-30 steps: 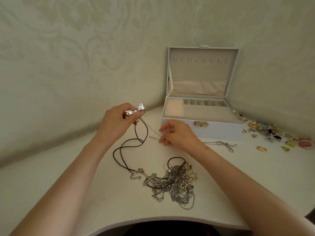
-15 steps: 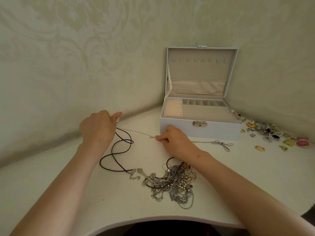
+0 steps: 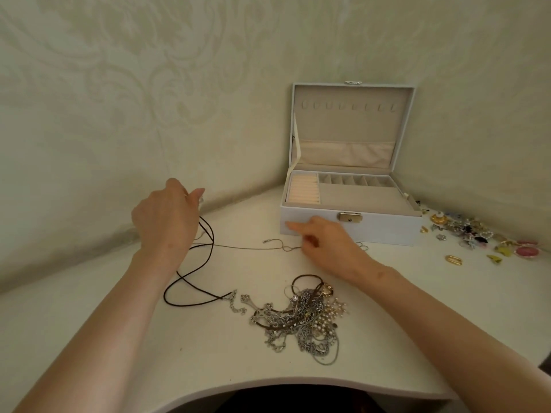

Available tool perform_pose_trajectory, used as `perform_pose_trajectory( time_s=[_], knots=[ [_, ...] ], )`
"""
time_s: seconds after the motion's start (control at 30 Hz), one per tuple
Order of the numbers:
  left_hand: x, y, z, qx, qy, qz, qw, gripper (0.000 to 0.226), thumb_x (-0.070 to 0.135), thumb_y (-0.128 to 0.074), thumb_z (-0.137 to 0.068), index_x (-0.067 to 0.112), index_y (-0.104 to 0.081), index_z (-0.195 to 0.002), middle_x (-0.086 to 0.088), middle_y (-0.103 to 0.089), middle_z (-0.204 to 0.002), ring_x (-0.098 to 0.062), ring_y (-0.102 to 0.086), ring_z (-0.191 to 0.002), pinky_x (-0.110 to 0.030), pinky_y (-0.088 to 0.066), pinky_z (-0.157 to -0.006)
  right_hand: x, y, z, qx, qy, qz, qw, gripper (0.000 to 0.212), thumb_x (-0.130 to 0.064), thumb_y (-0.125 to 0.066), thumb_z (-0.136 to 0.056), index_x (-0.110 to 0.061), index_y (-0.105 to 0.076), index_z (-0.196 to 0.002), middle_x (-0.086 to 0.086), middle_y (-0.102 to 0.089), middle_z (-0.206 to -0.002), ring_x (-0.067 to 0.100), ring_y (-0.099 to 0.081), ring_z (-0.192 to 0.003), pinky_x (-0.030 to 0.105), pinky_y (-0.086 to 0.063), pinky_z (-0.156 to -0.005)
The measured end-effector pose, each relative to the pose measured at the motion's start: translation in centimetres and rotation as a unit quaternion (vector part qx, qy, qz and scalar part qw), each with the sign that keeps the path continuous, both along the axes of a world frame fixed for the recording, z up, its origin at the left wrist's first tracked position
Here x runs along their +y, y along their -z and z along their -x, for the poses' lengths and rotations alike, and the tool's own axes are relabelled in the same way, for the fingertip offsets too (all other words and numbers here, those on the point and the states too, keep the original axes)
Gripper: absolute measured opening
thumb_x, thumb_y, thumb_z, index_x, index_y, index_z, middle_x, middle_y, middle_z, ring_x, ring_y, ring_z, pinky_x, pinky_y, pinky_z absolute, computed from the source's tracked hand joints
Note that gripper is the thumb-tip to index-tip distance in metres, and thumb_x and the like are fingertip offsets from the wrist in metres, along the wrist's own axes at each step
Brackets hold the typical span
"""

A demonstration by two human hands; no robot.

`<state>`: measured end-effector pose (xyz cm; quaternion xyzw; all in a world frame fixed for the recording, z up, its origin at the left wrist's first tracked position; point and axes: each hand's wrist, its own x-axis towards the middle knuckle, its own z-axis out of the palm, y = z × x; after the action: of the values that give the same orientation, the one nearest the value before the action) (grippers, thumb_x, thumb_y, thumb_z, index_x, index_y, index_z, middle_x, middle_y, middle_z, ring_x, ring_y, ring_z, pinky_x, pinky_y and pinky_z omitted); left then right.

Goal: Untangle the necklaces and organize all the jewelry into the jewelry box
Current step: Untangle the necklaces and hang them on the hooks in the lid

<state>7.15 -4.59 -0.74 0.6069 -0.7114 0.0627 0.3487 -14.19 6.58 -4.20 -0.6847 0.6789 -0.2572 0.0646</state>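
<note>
Silver chain [image 3: 247,248] pinched in right hand [image 3: 331,245], black cord [image 3: 211,237] inside curled left hand [image 3: 165,222].

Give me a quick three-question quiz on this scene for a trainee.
1. True or false: the jewelry box lid stands open.
2. The tangled pile lies: A) inside the box; B) on the table, nearer the person than the box; C) against the wall.
3. Which hand pinches the thin silver chain, and which holds the black cord?
Key: 1 true; 2 B; 3 right hand chain, left hand cord.
</note>
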Motion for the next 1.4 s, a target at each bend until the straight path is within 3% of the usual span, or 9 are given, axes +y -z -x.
perform_pose_trajectory(
  time_s=[0.2,0.37,0.5,0.6,0.67,0.83,1.03,1.23,1.4],
  knots=[
    [0.8,0.0,1.2,0.025,0.047,0.011,0.999,0.042,0.044,-0.044,-0.096,0.006,-0.059,-0.099,-0.021,-0.066,-0.09,-0.04,-0.059,-0.089,-0.035,-0.031,-0.067,4.3,0.9,3.5,0.193,0.097,0.007,0.976,0.03,-0.011,-0.048,-0.093,-0.019,-0.067,-0.115,0.004,-0.054,-0.104,0.023,-0.049,-0.097,0.03,-0.039,-0.076],
    [1.2,-0.5,1.4,0.115,0.09,0.006,0.989,0.039,0.046,-0.048,-0.093,0.01,-0.061,-0.098,-0.014,-0.067,-0.097,-0.037,-0.057,-0.095,-0.033,-0.03,-0.07,5.6,2.6,5.2,0.264,0.186,0.029,0.946,0.011,0.006,-0.069,-0.069,-0.005,-0.071,-0.073,0.01,-0.052,-0.077,0.03,-0.05,-0.066,0.03,-0.03,-0.053],
    [1.3,-1.0,1.4,0.229,0.198,-0.056,0.952,0.026,0.042,-0.06,-0.088,0.017,-0.063,-0.082,-0.001,-0.062,-0.07,-0.018,-0.056,-0.067,-0.028,-0.036,-0.063,6.2,2.6,6.2,0.291,0.238,0.046,0.926,0.018,0.012,-0.072,-0.051,-0.003,-0.065,-0.056,0.013,-0.048,-0.067,0.031,-0.047,-0.056,0.03,-0.027,-0.048],
    [1.7,-1.3,1.6,0.297,0.312,-0.145,0.891,0.011,0.03,-0.066,-0.085,0.022,-0.065,-0.078,0.006,-0.062,-0.061,0.0,-0.053,-0.052,-0.016,-0.041,-0.053,5.6,0.7,3.8,0.119,0.163,0.081,0.976,0.029,0.001,-0.068,-0.076,-0.01,-0.072,-0.103,0.009,-0.061,-0.09,0.029,-0.057,-0.08,0.031,-0.047,-0.068],
    [2.1,-1.2,1.8,0.275,0.362,-0.213,0.865,0.009,0.026,-0.067,-0.085,0.017,-0.067,-0.085,0.008,-0.066,-0.061,0.002,-0.057,-0.056,-0.011,-0.043,-0.053,4.8,-1.3,1.1,-0.099,0.087,0.055,0.99,0.038,-0.01,-0.064,-0.086,-0.024,-0.062,-0.122,-0.004,-0.063,-0.104,0.011,-0.057,-0.081,0.012,-0.042,-0.073],
    [3.0,-0.3,2.5,0.213,0.431,-0.277,0.832,0.014,0.018,-0.067,-0.084,0.012,-0.068,-0.096,-0.001,-0.072,-0.087,-0.006,-0.064,-0.077,-0.014,-0.046,-0.066,0.9,-2.9,-3.4,-0.479,-0.072,-0.062,0.872,0.055,-0.008,-0.068,-0.084,-0.022,-0.045,-0.133,0.003,-0.068,-0.112,0.015,-0.067,-0.076,0.025,-0.053,-0.066],
    [2.8,0.3,3.2,0.235,0.427,-0.22,0.845,0.01,0.017,-0.07,-0.082,0.013,-0.064,-0.089,0.002,-0.067,-0.084,-0.002,-0.061,-0.069,-0.016,-0.048,-0.058,-0.8,-2.7,-3.6,-0.465,-0.061,-0.083,0.879,0.03,-0.006,-0.066,-0.085,-0.003,-0.061,-0.114,0.009,-0.068,-0.076,0.011,-0.059,-0.057,0.022,-0.048,-0.059],
    [1.8,1.3,3.6,0.292,0.314,-0.15,0.891,0.014,0.021,-0.065,-0.087,0.013,-0.053,-0.086,0.0,-0.066,-0.085,-0.003,-0.063,-0.061,-0.007,-0.041,-0.051,-0.5,-2.7,-2.2,-0.433,-0.026,-0.059,0.899,0.012,-0.019,-0.067,-0.086,-0.008,-0.074,-0.087,-0.001,-0.059,-0.061,0.006,-0.047,-0.051,0.016,-0.039,-0.053],
    [-0.2,2.7,2.2,0.263,0.169,-0.105,0.944,0.018,0.032,-0.062,-0.088,0.022,-0.049,-0.08,0.002,-0.067,-0.08,-0.027,-0.066,-0.082,-0.037,-0.05,-0.076,0.2,-3.6,-1.1,-0.472,-0.048,-0.016,0.88,0.015,-0.022,-0.061,-0.09,-0.015,-0.072,-0.082,-0.001,-0.061,-0.068,0.008,-0.043,-0.057,0.019,-0.036,-0.057]
  ],
)
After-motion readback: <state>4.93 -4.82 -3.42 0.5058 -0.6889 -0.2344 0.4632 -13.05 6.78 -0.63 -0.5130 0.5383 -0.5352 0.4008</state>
